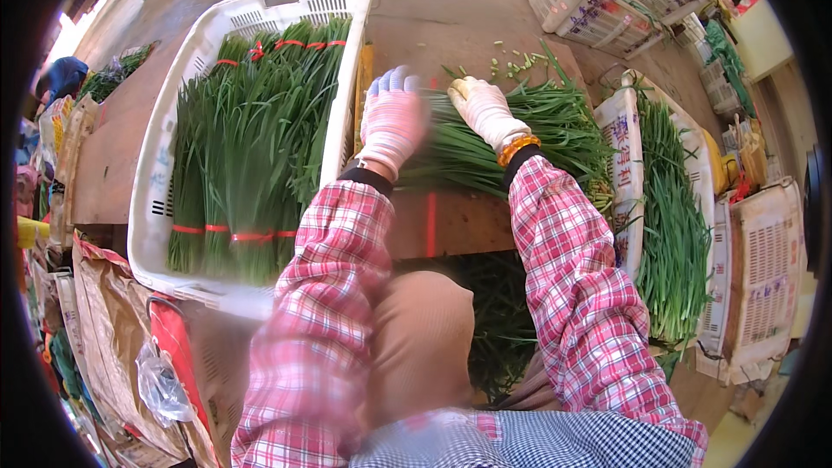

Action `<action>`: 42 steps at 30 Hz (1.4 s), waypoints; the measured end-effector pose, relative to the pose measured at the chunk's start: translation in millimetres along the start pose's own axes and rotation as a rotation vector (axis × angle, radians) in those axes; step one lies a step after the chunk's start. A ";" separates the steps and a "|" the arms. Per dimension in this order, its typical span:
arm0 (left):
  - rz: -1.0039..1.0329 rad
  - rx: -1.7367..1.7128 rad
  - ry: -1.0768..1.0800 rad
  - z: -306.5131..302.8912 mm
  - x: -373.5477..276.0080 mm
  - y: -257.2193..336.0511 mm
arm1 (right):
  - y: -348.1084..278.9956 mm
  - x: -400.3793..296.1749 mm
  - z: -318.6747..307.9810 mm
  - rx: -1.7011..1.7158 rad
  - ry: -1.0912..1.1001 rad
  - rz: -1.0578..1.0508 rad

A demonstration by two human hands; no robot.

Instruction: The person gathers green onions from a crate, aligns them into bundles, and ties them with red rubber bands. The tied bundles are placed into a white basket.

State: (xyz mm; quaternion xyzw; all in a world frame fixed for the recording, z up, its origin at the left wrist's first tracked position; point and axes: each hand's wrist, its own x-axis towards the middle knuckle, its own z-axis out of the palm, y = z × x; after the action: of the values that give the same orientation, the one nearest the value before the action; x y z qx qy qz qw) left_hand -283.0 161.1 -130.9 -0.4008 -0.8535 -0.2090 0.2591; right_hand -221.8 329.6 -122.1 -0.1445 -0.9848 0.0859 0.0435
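Observation:
A loose heap of long green stalks (552, 114), which look like Chinese chives, lies across the brown board (468, 227) before me. My left hand (393, 120), in a striped knit glove, is at the heap's left end, beside the crate wall; blur hides whether it grips anything. Over the heap's upper middle rests my right hand (484, 110), in a cream glove with an amber-coloured bead bracelet (518, 148) at the wrist. Its fingers bend down, and their tips are hidden. Left of my hands, a white plastic crate (144, 198) holds several bundles (260, 117) tied with red bands.
Cut stem pieces (520, 66) lie beyond the heap. At right, a white crate (627, 117) stands beside more green stalks (673, 227). Stacked crates (604, 13) stand at back right. A clear plastic bag (162, 385) hangs at lower left. Dark greens (497, 325) lie below the board.

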 end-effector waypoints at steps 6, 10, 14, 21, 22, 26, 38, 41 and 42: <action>0.019 -0.044 -0.426 -5.2 15.6 -14.8 | -3.3 13.6 -11.7 -0.018 -0.155 0.060; 0.027 -0.072 -0.461 -4.9 17.9 -12.5 | -7.0 29.8 -16.8 -0.143 0.197 -0.070; -0.010 -0.041 -0.522 -9.5 20.1 -9.8 | -13.2 48.8 -17.5 -0.117 -0.010 -0.139; -0.009 -0.071 -0.531 -13.9 17.0 -11.3 | -21.2 20.5 -24.6 -0.162 0.278 -0.451; 0.022 -0.071 -0.555 -16.7 18.2 -10.5 | -20.2 14.9 -25.5 -0.192 0.307 -0.518; 0.054 -0.050 -0.649 -26.1 17.7 -6.7 | -29.3 -27.2 -25.6 -0.255 0.418 -0.479; 0.048 -0.131 -0.649 -38.7 0.0 7.6 | -66.7 -212.1 -5.5 0.027 0.113 -0.886; 0.034 -0.148 -0.627 -43.8 -7.3 14.5 | -67.9 -207.4 2.1 0.097 0.081 -0.805; 0.037 -0.151 -0.599 -43.4 -11.5 14.1 | -71.2 -206.4 0.8 0.120 0.071 -0.776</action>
State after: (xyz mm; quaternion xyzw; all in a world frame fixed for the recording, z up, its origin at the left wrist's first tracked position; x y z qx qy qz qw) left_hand -253.7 138.3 -102.1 -0.4783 -0.8664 -0.1398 -0.0309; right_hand -44.6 202.0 -122.5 0.2386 -0.9573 0.1156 0.1151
